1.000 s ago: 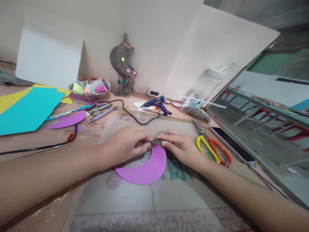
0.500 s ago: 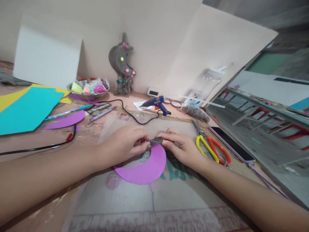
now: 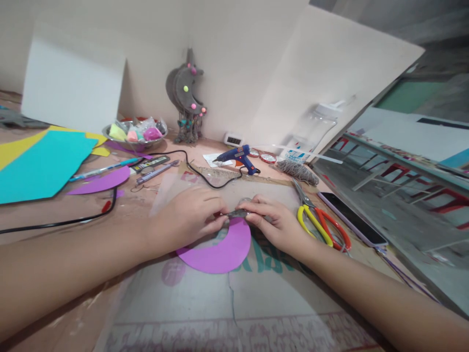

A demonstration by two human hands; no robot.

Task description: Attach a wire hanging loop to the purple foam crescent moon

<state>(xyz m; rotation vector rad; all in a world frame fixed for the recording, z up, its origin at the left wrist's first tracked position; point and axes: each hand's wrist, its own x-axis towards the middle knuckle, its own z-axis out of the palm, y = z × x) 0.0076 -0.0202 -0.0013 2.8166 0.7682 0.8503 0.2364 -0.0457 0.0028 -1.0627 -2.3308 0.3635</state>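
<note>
A purple crescent cutout (image 3: 223, 256) is held slightly tilted above the work sheet, its broad curve towards me. Across its upper end lies a dark grey band (image 3: 237, 213), whose material I cannot make out. My left hand (image 3: 194, 212) pinches the left side of that end between thumb and fingers. Opposite it, my right hand (image 3: 273, 220) grips the right side, thumb in front and fingers behind. The crescent's left tip is partly hidden under my left hand.
Scissors (image 3: 318, 225) and a phone (image 3: 351, 217) lie right of my right hand. Beyond are a blue glue gun (image 3: 240, 157) with its cord, grey yarn (image 3: 297, 172), a bowl of clay packets (image 3: 135, 143) and a grey moon ornament (image 3: 183, 90). Turquoise sheets (image 3: 44, 164) lie left.
The crescent's lower edge has risen a little and tilted away from me. Both hands stay in nearly the same place with their grip kept.
</note>
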